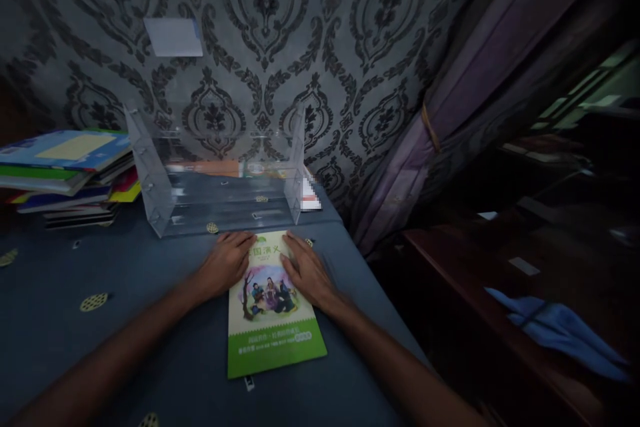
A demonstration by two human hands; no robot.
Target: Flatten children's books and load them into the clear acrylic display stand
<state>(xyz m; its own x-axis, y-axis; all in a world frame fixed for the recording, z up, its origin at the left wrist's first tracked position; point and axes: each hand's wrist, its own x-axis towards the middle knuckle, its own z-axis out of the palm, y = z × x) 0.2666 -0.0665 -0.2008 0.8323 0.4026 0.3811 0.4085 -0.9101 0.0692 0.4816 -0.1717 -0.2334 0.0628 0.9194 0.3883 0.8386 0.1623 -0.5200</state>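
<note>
A book (273,320) with a cream and green cover and a painted group of figures lies face up near the table's right edge. My left hand (233,257) is closed at its upper left edge, fingertips against the cover's corner. On the opposite side my right hand (307,270) holds the upper right edge, thumb over the cover and fingers along the border. The undersides of the fingers are hidden. Just beyond the book's top stands a clear plastic rack (227,187) with upright side panels and see-through shelves.
A stack of books (70,160) rises at the left. Patterned wallpaper (265,27) backs the blue tablecloth (140,360). A tied curtain (400,167) hangs right, and a dark red piece of furniture (465,287) with a blue cloth (555,330) stands beyond the table edge.
</note>
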